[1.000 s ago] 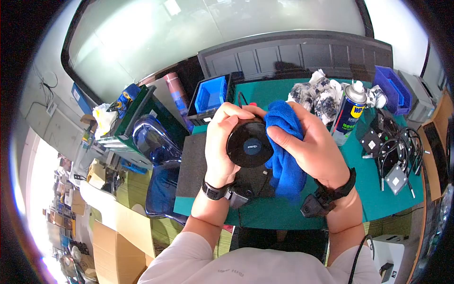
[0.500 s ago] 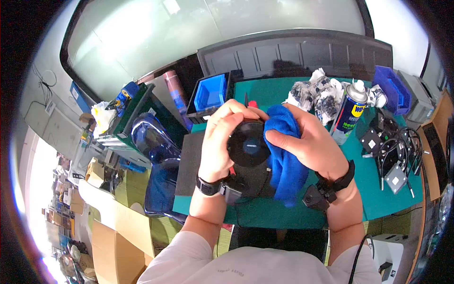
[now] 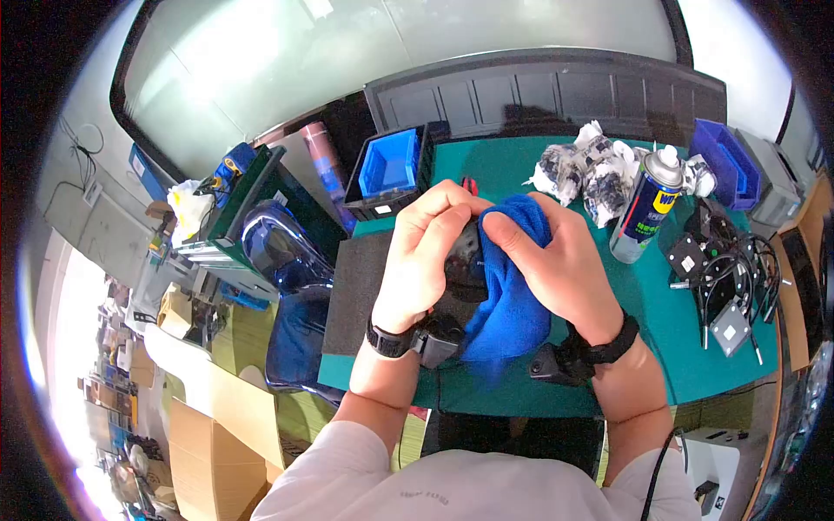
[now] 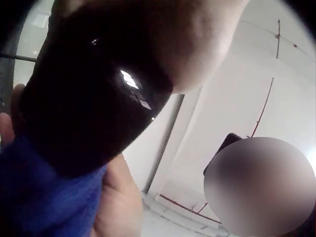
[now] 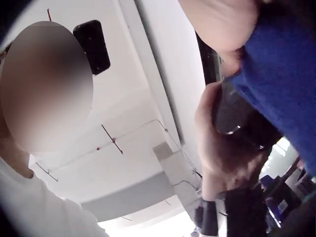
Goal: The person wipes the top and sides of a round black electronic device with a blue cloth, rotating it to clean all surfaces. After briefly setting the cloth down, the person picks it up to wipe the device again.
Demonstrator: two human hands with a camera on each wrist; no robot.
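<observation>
A dark glossy round object [image 3: 464, 266] is gripped by the left hand [image 3: 420, 259], whose fingers curl round its left and top edges. The right hand [image 3: 569, 267] holds a blue cloth [image 3: 514, 300] against the object's right side, thumb on top, and the cloth's loose end hangs down. In the left wrist view the dark object [image 4: 94, 94] looks smooth and shiny, with the cloth [image 4: 49, 192] at its lower edge. The right wrist view has the cloth [image 5: 281, 69] covering part of the dark object [image 5: 242, 116].
On the green table [image 3: 486, 386] lie a dark grey mat [image 3: 354, 295], a spray can [image 3: 647, 204], crumpled checked cloths [image 3: 599, 174] and black parts with cables [image 3: 725, 278]. Blue bins [image 3: 389, 162] stand at the back. An open cardboard box [image 3: 217, 451] is at lower left.
The right hand and cloth have moved left across the round object, which has turned and is now more covered. The left hand has shifted slightly right and keeps its grip.
</observation>
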